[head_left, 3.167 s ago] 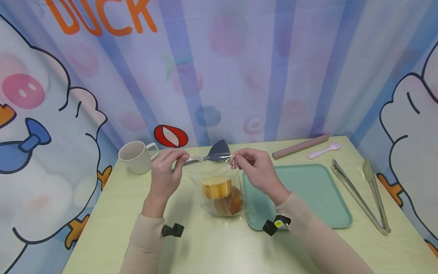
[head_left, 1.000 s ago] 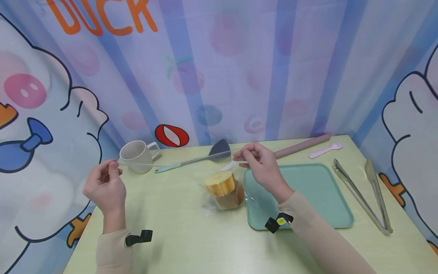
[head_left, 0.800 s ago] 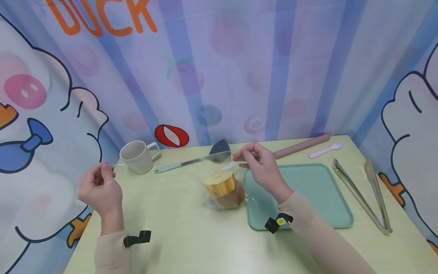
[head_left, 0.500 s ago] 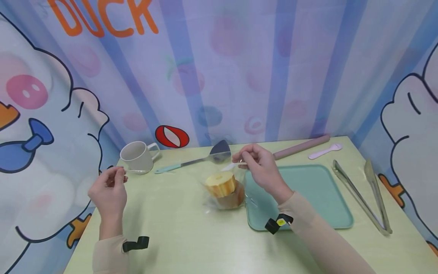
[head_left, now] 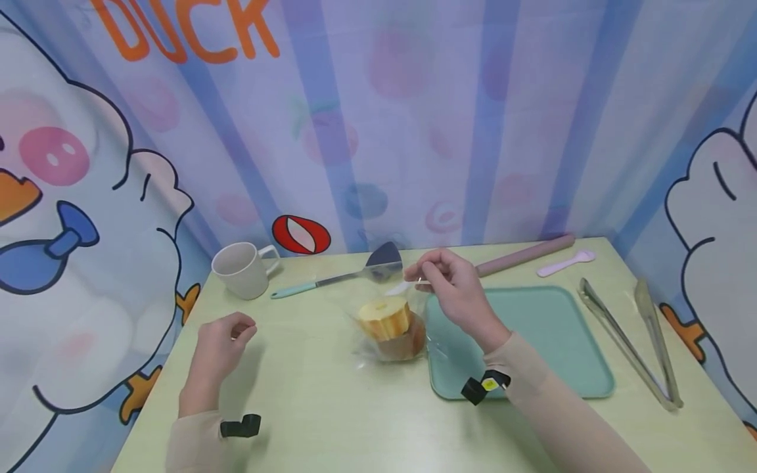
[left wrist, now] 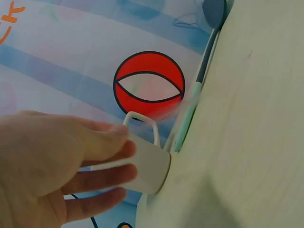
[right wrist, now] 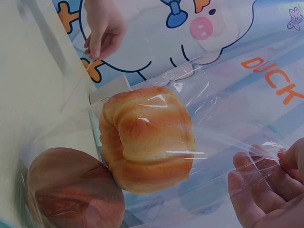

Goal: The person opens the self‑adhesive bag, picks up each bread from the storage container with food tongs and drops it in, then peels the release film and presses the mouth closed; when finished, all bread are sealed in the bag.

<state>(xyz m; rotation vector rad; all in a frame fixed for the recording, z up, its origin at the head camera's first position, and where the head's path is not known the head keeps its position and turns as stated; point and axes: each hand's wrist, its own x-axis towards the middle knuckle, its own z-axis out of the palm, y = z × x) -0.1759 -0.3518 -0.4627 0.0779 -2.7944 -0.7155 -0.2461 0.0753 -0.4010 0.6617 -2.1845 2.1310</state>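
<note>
My right hand (head_left: 452,289) pinches the top edge of a clear plastic bag (right wrist: 199,99) between thumb and fingers. Inside the bag are a golden bread roll (right wrist: 147,137), seen pale yellow on top in the head view, and a brown round bun (right wrist: 73,190) below it. The bag's bottom is low over the table, beside the tray. My left hand (head_left: 221,345) is away to the left, thumb and fingertips together on a thin clear strip (right wrist: 77,88) that trails from them in the right wrist view. In the left wrist view that strip is a blur.
A grey-white mug (head_left: 242,272) stands at the back left, beyond my left hand. A spatula (head_left: 296,289) lies behind the bag. Right of it are a mauve rod (head_left: 526,255) and a pink spoon (head_left: 564,264). A teal tray (head_left: 520,348) and metal tongs (head_left: 627,355) lie on the right.
Earlier both hands were at the bag's top. My left hand has drawn a thin strip far to the left, then come down nearer me. My right hand has kept its hold on the bag.
</note>
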